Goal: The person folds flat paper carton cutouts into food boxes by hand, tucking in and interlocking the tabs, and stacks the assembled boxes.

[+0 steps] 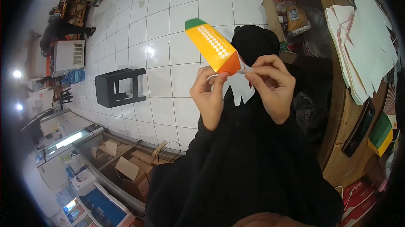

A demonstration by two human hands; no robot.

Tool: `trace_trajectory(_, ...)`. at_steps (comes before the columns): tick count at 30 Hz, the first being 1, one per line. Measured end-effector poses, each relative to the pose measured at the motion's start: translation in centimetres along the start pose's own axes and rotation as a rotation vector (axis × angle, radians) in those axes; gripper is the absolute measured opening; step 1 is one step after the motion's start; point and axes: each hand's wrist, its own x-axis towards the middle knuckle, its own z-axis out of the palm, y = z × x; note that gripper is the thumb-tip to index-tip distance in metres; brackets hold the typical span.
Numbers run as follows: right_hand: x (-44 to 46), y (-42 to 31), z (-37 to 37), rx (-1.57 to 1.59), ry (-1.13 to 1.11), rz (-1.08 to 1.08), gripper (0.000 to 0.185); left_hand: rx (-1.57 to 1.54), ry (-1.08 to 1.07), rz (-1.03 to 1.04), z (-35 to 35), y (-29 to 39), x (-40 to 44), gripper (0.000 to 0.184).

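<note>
An orange and yellow paper box [211, 46] with a green end and a white pattern is held up over the lap, tilted. My left hand [211, 96] pinches its lower orange end between thumb and fingers. On the other side, my right hand [273, 85] is closed on a white flap [244, 70] at the same end of the box. White paper strips [239, 91] hang below the box, between the two hands.
A black stool [120, 87] lies on the tiled floor [164, 58]. At right, a wooden table [337, 130] bears white paper sheets [363, 45], a dark phone [358, 127] and a green-yellow box [382, 134]. Cardboard boxes [133, 170] are lower left. Another person [63, 30] is far upper left.
</note>
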Motion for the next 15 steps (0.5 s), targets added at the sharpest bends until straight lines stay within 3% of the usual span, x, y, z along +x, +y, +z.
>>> trace_trajectory(1, -0.2, 0.2, 0.0, -0.012, -0.008, 0.023, 0.016, 0.107, -0.070, 0.061, -0.3, -0.8, 0.1, 0.013)
trace_trajectory(4, -0.4, 0.8, 0.5, -0.090, 0.050, -0.136, 0.016, -0.017, -0.048, 0.040, 0.8, -0.3, 0.1, 0.014)
trace_trajectory(8, -0.3, 0.6, 0.2, -0.164, 0.039, -0.129, 0.016, 0.005, -0.117, 0.064, 0.3, -0.6, 0.3, 0.016)
trace_trajectory(15, 0.8, -1.4, -0.2, -0.519, -0.194, -0.290, 0.010, -0.261, -0.092, -0.087, 0.7, 0.1, -0.1, 0.027)
